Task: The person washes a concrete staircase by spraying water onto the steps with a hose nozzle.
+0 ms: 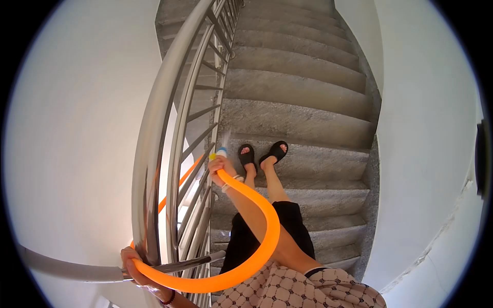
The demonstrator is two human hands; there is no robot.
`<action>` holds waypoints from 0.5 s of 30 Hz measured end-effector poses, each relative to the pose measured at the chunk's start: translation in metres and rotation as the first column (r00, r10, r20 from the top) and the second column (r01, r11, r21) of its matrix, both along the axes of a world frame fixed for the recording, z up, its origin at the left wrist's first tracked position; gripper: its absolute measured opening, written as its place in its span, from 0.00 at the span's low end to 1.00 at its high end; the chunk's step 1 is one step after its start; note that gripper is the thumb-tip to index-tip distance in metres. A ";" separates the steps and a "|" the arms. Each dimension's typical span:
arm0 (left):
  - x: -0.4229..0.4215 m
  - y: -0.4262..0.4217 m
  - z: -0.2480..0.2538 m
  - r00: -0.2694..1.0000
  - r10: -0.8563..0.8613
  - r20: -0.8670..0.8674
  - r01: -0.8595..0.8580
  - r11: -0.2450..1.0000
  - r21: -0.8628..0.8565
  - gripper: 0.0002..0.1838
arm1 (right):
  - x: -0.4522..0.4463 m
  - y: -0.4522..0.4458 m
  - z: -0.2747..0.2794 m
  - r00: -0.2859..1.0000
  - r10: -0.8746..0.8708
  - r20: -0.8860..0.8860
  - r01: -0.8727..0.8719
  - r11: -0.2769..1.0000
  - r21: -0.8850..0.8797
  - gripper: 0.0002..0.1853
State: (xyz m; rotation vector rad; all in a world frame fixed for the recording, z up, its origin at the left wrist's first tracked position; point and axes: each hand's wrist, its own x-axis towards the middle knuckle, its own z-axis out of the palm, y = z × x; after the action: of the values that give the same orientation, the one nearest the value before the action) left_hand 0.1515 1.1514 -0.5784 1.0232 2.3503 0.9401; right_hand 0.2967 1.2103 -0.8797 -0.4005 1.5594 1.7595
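My right hand (221,168) is closed around the end of an orange hose (272,226), close beside the stair railing. A blue-and-white nozzle tip (222,152) pokes out past my fingers, with a yellow part next to it. A faint pale spray (226,136) leaves the tip toward the steps. From there the hose bends in a wide loop to my left hand (134,264), which is closed on it by the handrail. More of the hose shows beyond the railing bars, running downward.
A shiny metal railing (154,138) with several bars lines the left side. Rough grey concrete steps (298,118) run ahead, and my feet in black sandals (275,151) stand on one. A white wall (426,128) bounds the right side.
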 end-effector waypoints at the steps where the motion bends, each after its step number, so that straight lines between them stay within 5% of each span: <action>1: -0.003 -0.002 -0.002 1.000 -0.007 0.027 0.007 1.000 0.008 0.15 | -0.009 -0.001 -0.002 0.998 -0.012 -0.067 0.014 0.999 0.028 0.09; 8: -0.002 -0.004 -0.003 0.990 -0.136 -0.029 0.137 0.990 0.019 0.16 | 0.007 -0.013 -0.039 0.999 -0.024 0.037 0.024 1.000 -0.005 0.09; 11: -0.006 -0.009 -0.001 0.981 -0.047 0.189 0.037 0.998 0.058 0.11 | 0.040 -0.007 -0.058 0.986 -0.039 0.164 0.034 0.999 0.034 0.10; 14: -0.009 -0.012 -0.005 0.915 -0.339 -0.219 0.352 0.936 0.019 0.10 | 0.097 0.014 -0.036 0.982 -0.001 0.190 0.008 0.999 -0.036 0.13; 15: 0.000 -0.004 -0.003 0.876 -0.325 -0.358 0.327 0.943 -0.054 0.06 | 0.112 0.018 -0.035 0.972 0.004 0.234 0.012 0.998 -0.066 0.14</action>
State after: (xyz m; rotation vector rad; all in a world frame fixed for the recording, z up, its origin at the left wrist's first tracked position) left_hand 0.1516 1.1470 -0.5815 1.6571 2.3397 0.6742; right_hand 0.4088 1.2287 -0.9148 -0.6147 1.4512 1.5963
